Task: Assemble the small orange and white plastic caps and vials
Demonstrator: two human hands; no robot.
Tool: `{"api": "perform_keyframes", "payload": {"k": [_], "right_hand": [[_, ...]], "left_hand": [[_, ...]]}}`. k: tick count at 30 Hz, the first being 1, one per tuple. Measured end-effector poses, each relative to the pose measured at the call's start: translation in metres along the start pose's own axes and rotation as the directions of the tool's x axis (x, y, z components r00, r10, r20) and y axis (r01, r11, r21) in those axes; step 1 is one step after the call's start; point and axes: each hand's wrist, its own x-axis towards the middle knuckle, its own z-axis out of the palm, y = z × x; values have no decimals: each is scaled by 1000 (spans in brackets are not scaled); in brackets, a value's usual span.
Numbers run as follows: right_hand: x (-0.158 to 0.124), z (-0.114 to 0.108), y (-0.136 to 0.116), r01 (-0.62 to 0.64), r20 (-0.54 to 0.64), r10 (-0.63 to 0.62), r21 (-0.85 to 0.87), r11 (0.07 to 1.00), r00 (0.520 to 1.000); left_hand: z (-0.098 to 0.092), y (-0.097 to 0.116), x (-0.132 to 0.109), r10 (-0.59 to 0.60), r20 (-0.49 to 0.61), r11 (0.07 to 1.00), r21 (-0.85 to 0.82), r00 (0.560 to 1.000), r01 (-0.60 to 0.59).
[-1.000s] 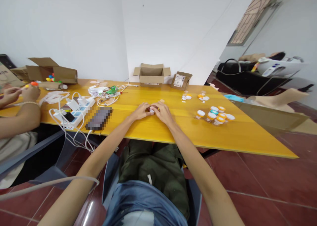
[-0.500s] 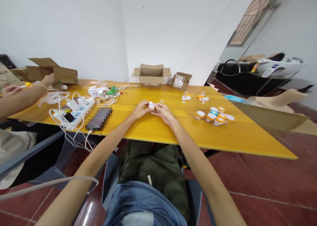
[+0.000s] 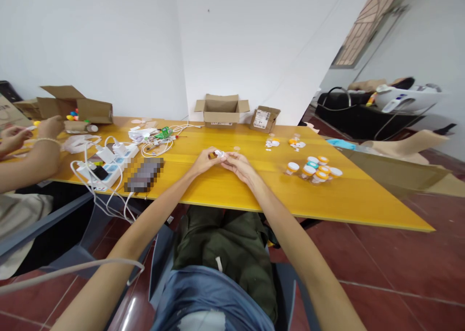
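The left hand [image 3: 204, 161] and right hand [image 3: 238, 165] meet above the table [image 3: 366, 198], both narrowed to a fingertip pinch on a small white piece [image 3: 219, 154], whose exact form is too small to read. A second ago the fingers closed over it and largely hid it; now it shows between them, tipped more toward the left hand than half a second ago. The co-worker's hand [image 3: 51, 127], which had reached to the flapped carton [image 3: 96, 112], is back beside it.

The table's front edge passes under both forearms. A broad stretch of yellow wood separates the right hand from the lone lidded jar [image 3: 292, 167] and the jar cluster [image 3: 320, 177] just beyond. Toward the left hand's side, the room narrows at the blurred-out dark device [image 3: 144, 174] and power strip [image 3: 116, 170]. Behind, well apart, stands the open cardboard box [image 3: 221, 117].
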Motion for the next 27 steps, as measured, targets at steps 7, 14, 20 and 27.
{"api": "perform_keyframes", "payload": {"k": [7,14,20,27], "right_hand": [[-1,-1,0,-3,12,3,-22,1000,1000],[1,-2,2,9,20,-8,-46,999,1000],[0,0,1,-5,-2,5,-32,999,1000],[1,-3,3,28,26,-28,-17,999,999]], "left_hand": [[-2,2,0,-11,43,997,-80,999,14],[-1,0,1,-8,47,993,-116,999,13],[0,0,1,-4,27,997,-72,1000,6],[2,1,1,-21,-54,1000,-5,998,20]]}}
